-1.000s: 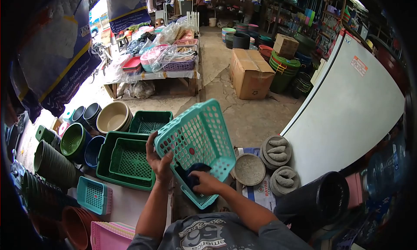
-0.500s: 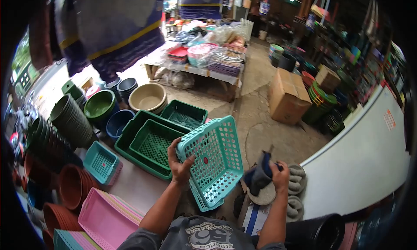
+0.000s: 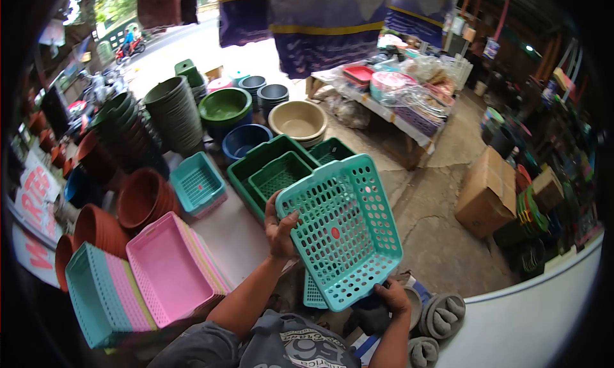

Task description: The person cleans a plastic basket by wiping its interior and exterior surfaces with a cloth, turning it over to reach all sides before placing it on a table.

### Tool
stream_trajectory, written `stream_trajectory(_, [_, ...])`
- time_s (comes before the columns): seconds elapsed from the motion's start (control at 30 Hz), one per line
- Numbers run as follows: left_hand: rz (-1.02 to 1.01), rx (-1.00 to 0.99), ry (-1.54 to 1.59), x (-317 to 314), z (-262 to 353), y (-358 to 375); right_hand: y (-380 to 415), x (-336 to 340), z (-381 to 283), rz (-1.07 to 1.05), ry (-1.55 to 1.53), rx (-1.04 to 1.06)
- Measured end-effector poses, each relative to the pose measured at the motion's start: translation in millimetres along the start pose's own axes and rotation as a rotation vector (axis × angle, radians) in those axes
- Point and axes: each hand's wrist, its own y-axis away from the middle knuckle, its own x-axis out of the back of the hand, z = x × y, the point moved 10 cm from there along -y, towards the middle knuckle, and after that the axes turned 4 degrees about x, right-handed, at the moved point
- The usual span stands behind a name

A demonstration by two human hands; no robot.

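Observation:
I hold a teal perforated plastic basket (image 3: 345,227) tilted up in front of me, its underside facing me. My left hand (image 3: 280,226) grips its left rim. Beneath the basket's lower right corner, my right hand (image 3: 391,297) clutches a dark blue cloth (image 3: 371,315) and touches the basket's bottom edge. A second teal basket edge (image 3: 313,291) shows just below the held one.
Green crates (image 3: 272,176) lie nested ahead on the table. Pink and teal tray stacks (image 3: 163,269) sit to my left, with brown pots (image 3: 137,198) and stacked basins (image 3: 225,109) beyond. Stone mortars (image 3: 444,313) and a cardboard box (image 3: 489,192) stand to the right.
My view has swung left. My right hand with the cloth came back from the right to the basket's lower corner. The left hand kept its grip and the basket rose a little.

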Motion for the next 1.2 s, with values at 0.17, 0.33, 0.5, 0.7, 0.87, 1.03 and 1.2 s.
stream_trajectory(0.17, [0.023,-0.009,-0.057,34,28,8,-19,-45,14,-0.046,-0.141,-0.051])
stream_trajectory(0.33, [0.093,-0.055,-0.024,89,83,9,-34,-106,34,-0.001,-0.141,-0.167])
stream_trajectory(0.5, [0.162,-0.115,-0.125,164,145,-20,-70,-203,28,-0.075,-0.107,-0.165])
stream_trajectory(0.7, [0.46,-0.315,-0.695,238,240,-74,-151,-339,21,-0.265,-0.281,-0.319])
stream_trajectory(0.87, [0.445,-0.285,-1.424,255,239,-102,-240,-430,15,-0.291,-0.212,-0.292])
stream_trajectory(1.03, [0.45,-0.08,-1.705,325,204,-131,-314,-492,29,-0.299,-0.218,-0.292])
stream_trajectory(1.2, [0.126,0.294,-2.093,366,132,-147,-398,-530,85,-0.319,-0.247,-0.313])
